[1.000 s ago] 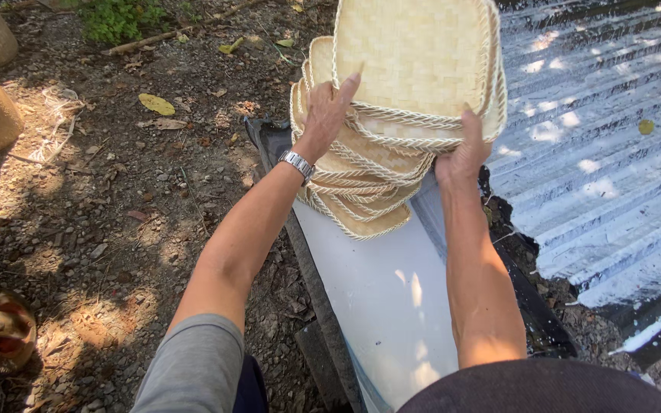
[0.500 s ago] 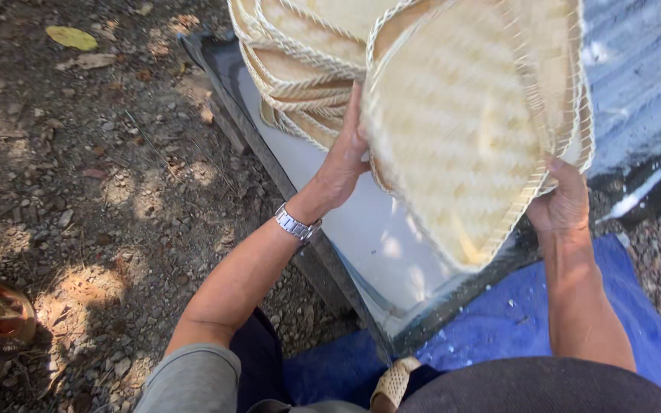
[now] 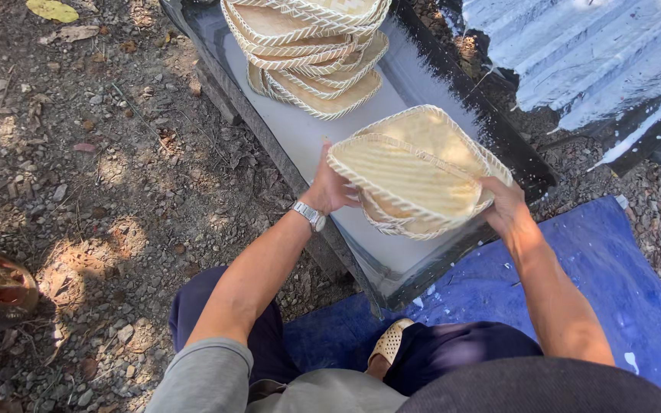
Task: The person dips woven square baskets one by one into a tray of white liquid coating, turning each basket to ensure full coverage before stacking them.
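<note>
The left hand (image 3: pixel 329 187) is closed on the left edge of a small stack of woven trays (image 3: pixel 415 174), fingers behind the rim and a wristwatch (image 3: pixel 309 216) just below on the wrist. The right hand (image 3: pixel 505 205) grips the opposite edge, so the stack hangs between both hands, tilted slightly and held just above the near end of the worktop (image 3: pixel 300 138); I cannot tell whether its underside touches the surface. It looks like two or three trays nested together.

Beyond the hands, at the far end of the same grey worktop, sits a larger pile of woven trays (image 3: pixel 311 53), loosely fanned and well apart from the held ones. Judging from this, a few trays are separated off in the hands while most are piled up at the far end, so the handling seems at an early stage.

Under the hands and toward the person lies a blue tarp (image 3: pixel 575 275) with white flecks. To the left is gravelly ground (image 3: pixel 101 191); past the right hand, corrugated metal sheeting (image 3: pixel 575 53).
</note>
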